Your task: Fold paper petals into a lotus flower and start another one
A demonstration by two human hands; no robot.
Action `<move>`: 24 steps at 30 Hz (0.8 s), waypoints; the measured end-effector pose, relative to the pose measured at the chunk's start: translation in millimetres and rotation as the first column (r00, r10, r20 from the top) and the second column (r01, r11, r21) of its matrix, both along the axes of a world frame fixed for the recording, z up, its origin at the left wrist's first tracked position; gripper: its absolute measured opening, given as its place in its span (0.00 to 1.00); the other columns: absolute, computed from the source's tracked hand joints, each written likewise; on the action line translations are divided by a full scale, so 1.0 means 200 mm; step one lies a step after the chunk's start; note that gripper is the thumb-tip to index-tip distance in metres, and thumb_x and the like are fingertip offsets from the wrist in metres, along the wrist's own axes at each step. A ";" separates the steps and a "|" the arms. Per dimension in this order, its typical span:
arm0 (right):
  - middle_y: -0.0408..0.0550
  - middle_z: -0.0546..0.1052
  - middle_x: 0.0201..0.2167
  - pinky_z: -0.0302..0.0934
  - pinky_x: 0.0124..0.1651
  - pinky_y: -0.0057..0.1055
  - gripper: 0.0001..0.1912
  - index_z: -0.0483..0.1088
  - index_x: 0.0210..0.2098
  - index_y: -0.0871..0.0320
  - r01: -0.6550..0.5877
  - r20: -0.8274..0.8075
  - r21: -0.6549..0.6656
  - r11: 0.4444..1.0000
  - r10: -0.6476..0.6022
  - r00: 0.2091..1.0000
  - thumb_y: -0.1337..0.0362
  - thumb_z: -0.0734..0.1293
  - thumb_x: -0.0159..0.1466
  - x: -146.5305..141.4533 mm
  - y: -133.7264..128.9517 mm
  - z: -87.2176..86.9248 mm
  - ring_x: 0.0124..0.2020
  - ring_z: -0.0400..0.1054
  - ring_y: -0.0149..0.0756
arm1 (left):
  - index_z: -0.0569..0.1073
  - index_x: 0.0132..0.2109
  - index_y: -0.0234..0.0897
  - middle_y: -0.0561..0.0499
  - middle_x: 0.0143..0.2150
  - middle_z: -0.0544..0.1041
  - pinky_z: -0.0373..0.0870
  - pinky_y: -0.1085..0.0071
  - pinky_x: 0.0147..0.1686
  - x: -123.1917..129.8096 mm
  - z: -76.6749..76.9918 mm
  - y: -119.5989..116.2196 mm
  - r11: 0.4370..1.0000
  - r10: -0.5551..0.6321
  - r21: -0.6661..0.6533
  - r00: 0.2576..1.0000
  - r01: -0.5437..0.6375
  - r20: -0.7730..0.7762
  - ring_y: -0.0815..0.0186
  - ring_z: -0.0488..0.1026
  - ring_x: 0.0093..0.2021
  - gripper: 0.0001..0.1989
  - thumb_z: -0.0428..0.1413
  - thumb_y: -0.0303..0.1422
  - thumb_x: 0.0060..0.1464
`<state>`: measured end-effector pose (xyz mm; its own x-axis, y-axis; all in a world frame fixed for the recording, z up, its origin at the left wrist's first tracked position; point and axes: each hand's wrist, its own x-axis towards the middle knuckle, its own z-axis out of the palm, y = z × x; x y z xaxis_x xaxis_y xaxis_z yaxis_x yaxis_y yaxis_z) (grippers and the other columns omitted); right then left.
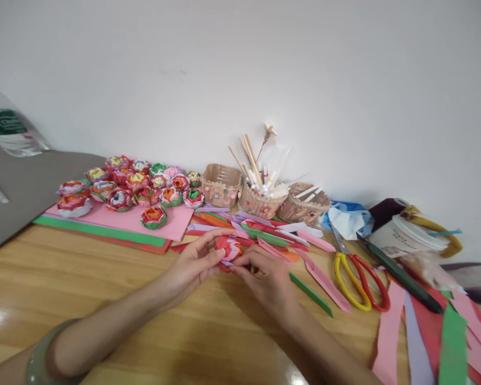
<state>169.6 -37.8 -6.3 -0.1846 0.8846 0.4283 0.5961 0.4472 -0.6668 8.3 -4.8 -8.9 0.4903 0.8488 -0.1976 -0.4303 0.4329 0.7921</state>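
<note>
Closest to the camera, a left forearm (116, 326) wearing a greenish bangle (50, 350) reaches over the wood-grain table (208, 337), with the right forearm (324, 342) coming in opposite. Between the two hands, lifted just in front of a heap of folded strips (272, 232), is a paper flower (227, 249) in red, pink and lilac. The left hand (198, 259) presses its thumb on the front of it, with the index finger stretched along the top; the right hand (266, 278) pinches the lower edge between thumb and forefinger, its other fingers curled and partly hidden. Well over a dozen similar blooms (145, 196) sit grouped to the left, some on a pink sheet (178, 222), and look finished; the held one seems well formed, though whether it is complete I cannot tell. Plenty of strips remain unused, including flat ones (390, 331) at the right below the scissors (361, 280). Three decorated baskets stand in a row against the wall: the left basket (221, 195) shows a clear lining, its bottom out of sight; the middle basket (262, 203) holds wooden sticks, markers and a dried-looking flower (268, 132); the right basket (304, 208) holds slim white sticks (313, 193). Beyond, a lidded white tub (404, 235) hides its contents.
</note>
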 end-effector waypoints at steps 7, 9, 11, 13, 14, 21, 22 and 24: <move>0.43 0.73 0.21 0.56 0.24 0.25 0.06 0.69 0.22 0.59 0.051 0.029 -0.038 0.998 -0.050 0.998 0.70 0.68 0.55 -0.01 -0.01 0.01 0.22 0.65 0.29 | 0.75 0.44 0.44 0.53 0.34 0.69 0.68 0.77 0.33 0.00 0.00 -0.01 1.000 -0.023 -0.013 1.000 0.023 -0.010 0.72 0.67 0.34 0.16 0.61 0.29 0.46; 0.43 0.73 0.21 0.56 0.24 0.25 0.07 0.69 0.22 0.59 0.045 0.038 -0.028 0.999 -0.044 0.998 0.69 0.68 0.56 -0.01 -0.01 0.01 0.21 0.64 0.29 | 0.74 0.45 0.45 0.53 0.35 0.68 0.70 0.76 0.33 0.00 0.00 -0.01 0.999 -0.037 0.002 0.999 0.037 -0.028 0.71 0.67 0.34 0.16 0.60 0.29 0.47; 0.43 0.73 0.21 0.57 0.24 0.25 0.07 0.69 0.23 0.59 0.039 0.043 -0.005 0.999 -0.039 0.998 0.68 0.66 0.57 -0.01 -0.01 0.00 0.21 0.65 0.30 | 0.73 0.46 0.45 0.52 0.37 0.68 0.71 0.74 0.32 -0.01 0.00 -0.01 0.999 -0.048 0.021 0.997 0.049 -0.052 0.70 0.68 0.35 0.17 0.60 0.30 0.47; 0.44 0.74 0.22 0.57 0.24 0.25 0.07 0.70 0.24 0.58 0.037 0.045 0.018 0.999 -0.037 0.998 0.67 0.65 0.59 -0.01 0.00 -0.01 0.22 0.65 0.30 | 0.73 0.47 0.45 0.51 0.39 0.68 0.72 0.73 0.31 -0.01 0.00 -0.01 0.998 -0.044 0.043 0.995 0.048 -0.085 0.69 0.68 0.35 0.17 0.59 0.31 0.48; 0.44 0.74 0.22 0.58 0.24 0.25 0.06 0.70 0.25 0.58 0.037 0.043 0.026 0.999 -0.038 0.998 0.68 0.65 0.59 -0.01 0.00 -0.01 0.22 0.66 0.30 | 0.73 0.47 0.45 0.51 0.39 0.68 0.73 0.73 0.31 -0.02 0.00 -0.01 0.998 -0.037 0.051 0.994 0.043 -0.104 0.68 0.69 0.35 0.17 0.59 0.32 0.48; 0.46 0.77 0.26 0.65 0.29 0.26 0.05 0.73 0.31 0.57 0.105 0.035 0.157 0.982 -0.112 0.993 0.70 0.64 0.59 -0.01 0.00 0.01 0.25 0.70 0.31 | 0.72 0.48 0.44 0.50 0.42 0.71 0.73 0.74 0.27 0.00 0.01 0.00 0.999 0.038 0.015 0.995 -0.037 -0.097 0.70 0.71 0.32 0.18 0.60 0.31 0.47; 0.47 0.77 0.26 0.66 0.30 0.27 0.06 0.73 0.32 0.57 0.123 0.030 0.191 0.974 -0.131 0.991 0.70 0.64 0.59 -0.01 0.00 0.01 0.27 0.71 0.32 | 0.71 0.49 0.45 0.50 0.41 0.71 0.73 0.73 0.28 0.00 0.01 0.00 0.999 0.048 0.002 0.996 -0.048 -0.080 0.70 0.72 0.31 0.20 0.60 0.30 0.47; 0.48 0.78 0.29 0.67 0.34 0.28 0.08 0.73 0.34 0.57 0.157 0.021 0.256 0.954 -0.167 0.986 0.71 0.63 0.59 0.00 -0.01 0.02 0.30 0.72 0.33 | 0.68 0.52 0.46 0.51 0.41 0.72 0.74 0.72 0.30 0.00 0.02 0.00 0.998 0.064 -0.022 0.997 -0.065 -0.040 0.69 0.73 0.32 0.24 0.60 0.29 0.47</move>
